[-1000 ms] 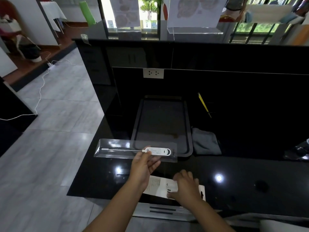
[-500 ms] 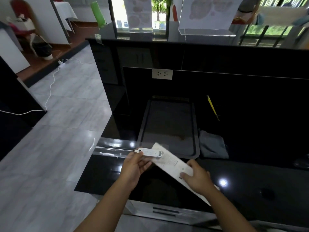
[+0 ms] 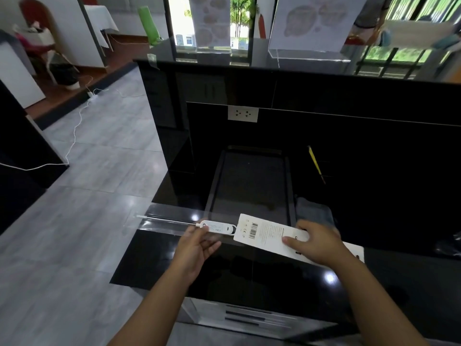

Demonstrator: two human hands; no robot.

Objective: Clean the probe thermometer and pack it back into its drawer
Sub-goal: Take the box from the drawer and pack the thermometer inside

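The white probe thermometer (image 3: 217, 227) lies inside a clear plastic sleeve (image 3: 166, 219), its thin metal probe pointing left. My left hand (image 3: 199, 245) grips the sleeve at the thermometer's body, just above the black counter's front left part. My right hand (image 3: 318, 243) holds a white printed card (image 3: 264, 232) with a barcode; the card's left end touches the sleeve's right end. A drawer front (image 3: 249, 318) shows below the counter's near edge.
A dark rectangular tray (image 3: 290, 196) sits on the black glossy counter (image 3: 249, 270) behind my hands. A grey folded cloth (image 3: 313, 211) lies to the tray's right, and a yellow pencil-like stick (image 3: 315, 163) beyond it. A wall socket (image 3: 242, 114) is on the back panel.
My right hand picked the white card up off the counter and brought it level to the sleeve's right end. My left hand kept hold of the sleeved thermometer.
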